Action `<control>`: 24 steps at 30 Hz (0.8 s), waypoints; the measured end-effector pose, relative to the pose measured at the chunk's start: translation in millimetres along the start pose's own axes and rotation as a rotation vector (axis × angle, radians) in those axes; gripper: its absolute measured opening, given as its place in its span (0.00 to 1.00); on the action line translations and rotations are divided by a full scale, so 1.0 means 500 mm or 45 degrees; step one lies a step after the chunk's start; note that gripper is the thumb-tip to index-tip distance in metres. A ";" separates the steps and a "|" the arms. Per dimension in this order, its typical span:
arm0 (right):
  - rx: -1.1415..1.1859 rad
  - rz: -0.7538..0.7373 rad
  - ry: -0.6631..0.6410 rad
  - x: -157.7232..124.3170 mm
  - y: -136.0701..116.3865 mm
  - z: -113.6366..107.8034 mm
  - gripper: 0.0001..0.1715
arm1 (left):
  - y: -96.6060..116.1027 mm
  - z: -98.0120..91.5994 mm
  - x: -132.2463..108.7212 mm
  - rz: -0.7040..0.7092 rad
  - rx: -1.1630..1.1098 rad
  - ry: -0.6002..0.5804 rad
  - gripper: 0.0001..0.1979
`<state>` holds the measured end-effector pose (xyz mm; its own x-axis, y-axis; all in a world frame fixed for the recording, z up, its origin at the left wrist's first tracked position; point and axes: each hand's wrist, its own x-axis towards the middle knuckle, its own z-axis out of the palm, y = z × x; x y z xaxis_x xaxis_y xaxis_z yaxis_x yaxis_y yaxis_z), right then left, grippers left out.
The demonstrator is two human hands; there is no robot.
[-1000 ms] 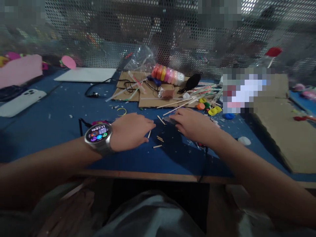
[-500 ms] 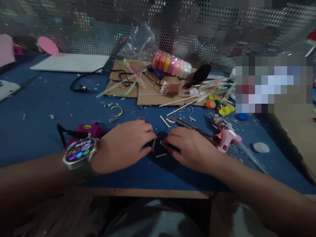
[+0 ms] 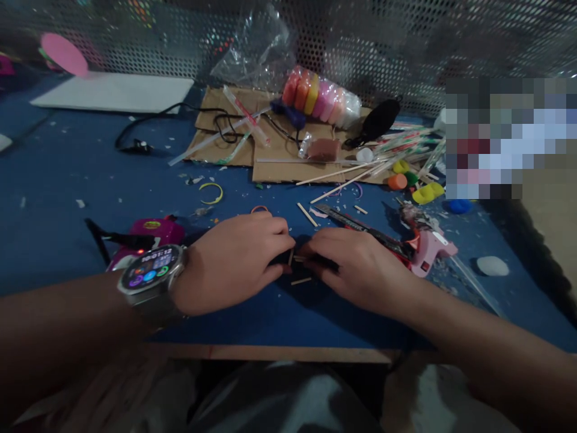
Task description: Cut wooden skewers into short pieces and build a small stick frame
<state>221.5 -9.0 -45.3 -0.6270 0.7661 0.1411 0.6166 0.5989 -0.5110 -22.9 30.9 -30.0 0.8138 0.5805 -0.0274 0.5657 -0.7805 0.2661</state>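
Note:
My left hand [image 3: 241, 261], with a smartwatch [image 3: 153, 267] on its wrist, is closed in a pinch on a short wooden stick [image 3: 291, 255] held just above or on the blue table. Facing it, my right hand [image 3: 354, 264] pinches another short wooden stick [image 3: 299, 259], partly covered by its fingers. The two fingertips are close, and the sticks' ends lie near each other; whether they touch I cannot tell. Below the fingers a third short stick [image 3: 301, 281] lies on the table. Beyond my right hand rests a utility knife [image 3: 345, 218].
A pink glue gun [image 3: 433, 249] lies at right, and a magenta device [image 3: 157, 234] sits beside the watch. Farther back are cardboard [image 3: 288, 171], a pack of coloured clay [image 3: 315, 96], several straws [image 3: 401, 147] and a white board [image 3: 117, 93]. Scraps dot the table [image 3: 148, 180].
My hands have come closer together, bringing the two pinched sticks nearly end to side. The whole view has shifted slightly. The loose stick stays below my fingers.

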 end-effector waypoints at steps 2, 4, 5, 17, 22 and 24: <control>0.004 -0.005 0.013 0.001 0.000 0.001 0.08 | 0.000 0.000 0.000 -0.007 0.005 -0.006 0.04; 0.007 -0.012 0.018 0.003 -0.001 0.002 0.08 | 0.002 -0.002 0.001 -0.011 0.010 -0.011 0.04; 0.011 -0.015 0.019 0.004 -0.002 0.003 0.07 | 0.003 -0.003 0.001 -0.013 0.012 -0.016 0.05; 0.031 -0.066 0.016 0.009 0.008 0.008 0.10 | 0.009 -0.010 0.007 -0.020 -0.001 -0.080 0.06; 0.038 -0.070 0.001 0.009 0.007 0.007 0.10 | 0.006 -0.008 0.005 -0.019 -0.001 -0.070 0.06; 0.044 -0.065 -0.002 0.009 0.007 0.006 0.09 | 0.005 -0.006 0.004 -0.015 0.000 -0.064 0.06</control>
<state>219.3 -3.9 -49.2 -0.6581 0.7342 0.1668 0.5668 0.6290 -0.5321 -20.4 30.7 -26.3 0.8127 0.5774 -0.0788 0.5754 -0.7737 0.2651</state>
